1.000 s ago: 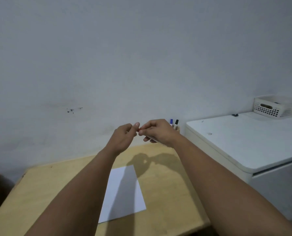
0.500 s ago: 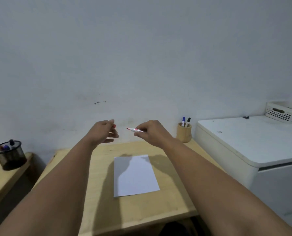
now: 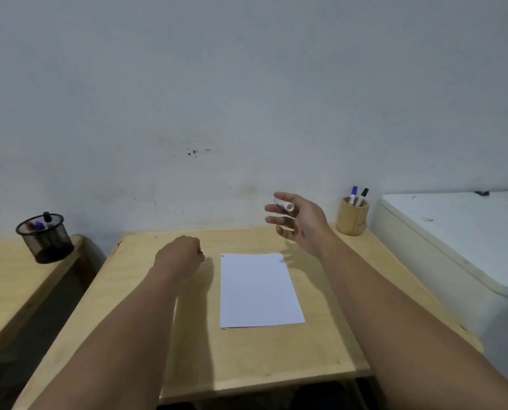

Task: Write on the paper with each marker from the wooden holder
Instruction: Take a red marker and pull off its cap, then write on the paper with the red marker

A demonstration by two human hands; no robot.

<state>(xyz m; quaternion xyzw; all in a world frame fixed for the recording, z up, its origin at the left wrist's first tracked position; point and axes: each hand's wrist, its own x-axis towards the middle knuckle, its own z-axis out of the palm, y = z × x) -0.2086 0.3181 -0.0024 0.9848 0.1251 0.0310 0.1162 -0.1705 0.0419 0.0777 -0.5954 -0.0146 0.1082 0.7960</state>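
A marker [image 3: 283, 204] is held loosely in the right hand [image 3: 301, 221], right of centre in the frame, above the paper's [image 3: 258, 290] far edge; its blunt end faces the camera. It is judged light, rigid and smooth, best pinched mid-barrel. The left hand [image 3: 178, 255] is closed in a fist left of the paper; what it holds cannot be told. Two more markers stand in the wooden holder [image 3: 352, 216] at right. The wooden counter [image 3: 246, 356] looks flat and firm under the thin sheet.
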